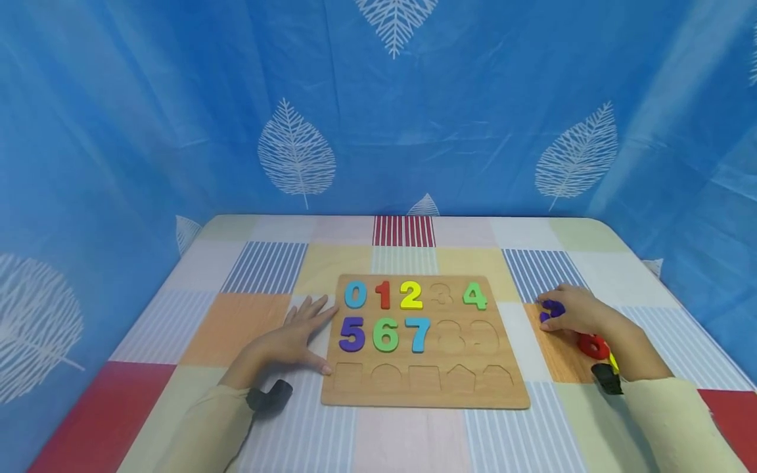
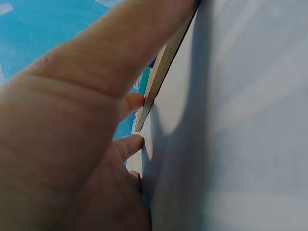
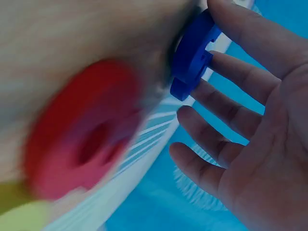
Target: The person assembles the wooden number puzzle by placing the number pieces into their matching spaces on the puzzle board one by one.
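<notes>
A wooden number board [image 1: 426,397] lies mid-table, bearing coloured digits such as a blue 0 [image 1: 355,294], a red 1 [image 1: 383,295] and a purple 5 [image 1: 352,334]. My left hand [image 1: 292,338] rests at its left edge, fingers spread; the thumb and a finger touch the edge. To the right of the board, my right hand [image 1: 575,310] pinches a purple number piece [image 1: 552,309], which looks like a 3, between thumb and fingertips. Close to that wrist lies a red number piece [image 3: 82,130], blurred in the right wrist view. A yellow piece [image 1: 613,361] is mostly hidden by the wrist.
Recess outlines of a 3, round digits and several shapes show bare wood on the board. A patchwork cloth [image 1: 408,437] covers the table. Behind it hangs a blue curtain [image 1: 443,164] with white leaves. Dark wrist cameras sit by both cuffs.
</notes>
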A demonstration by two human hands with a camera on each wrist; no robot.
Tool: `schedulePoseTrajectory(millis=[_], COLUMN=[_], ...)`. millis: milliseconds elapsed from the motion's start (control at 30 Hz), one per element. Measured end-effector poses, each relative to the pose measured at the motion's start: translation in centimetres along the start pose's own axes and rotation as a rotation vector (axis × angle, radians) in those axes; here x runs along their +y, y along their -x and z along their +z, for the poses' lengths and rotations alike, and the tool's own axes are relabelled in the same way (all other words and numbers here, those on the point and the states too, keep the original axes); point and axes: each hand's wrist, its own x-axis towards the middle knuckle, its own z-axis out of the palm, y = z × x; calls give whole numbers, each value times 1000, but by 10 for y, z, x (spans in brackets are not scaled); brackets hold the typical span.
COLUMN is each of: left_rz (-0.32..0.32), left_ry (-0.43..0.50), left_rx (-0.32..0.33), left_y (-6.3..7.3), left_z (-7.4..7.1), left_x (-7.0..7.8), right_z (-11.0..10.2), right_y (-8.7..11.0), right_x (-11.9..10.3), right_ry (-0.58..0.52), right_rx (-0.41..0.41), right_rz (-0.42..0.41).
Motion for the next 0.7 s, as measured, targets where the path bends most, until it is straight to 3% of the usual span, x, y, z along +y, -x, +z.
schedulePoseTrajectory(millis=[167,300,533,700], left_rz=[2,-6,17,21], left_ry=[-1,-6,10,-3], left_rx=[5,-1,-2,-2], left_y=[3,3,2,2], left_z=[-2,-1,-4,-7], left_x=[-5,-6,-3,-2], right_z=[-13,-21,-14,-7], right_y=[-22,-42,-68,-78], right_x=[-36,-70,-118,-138], right_ry=[11,10,20,30], right_rx=[72,82,49,18], right_rz=[-104,-180,-238,-256])
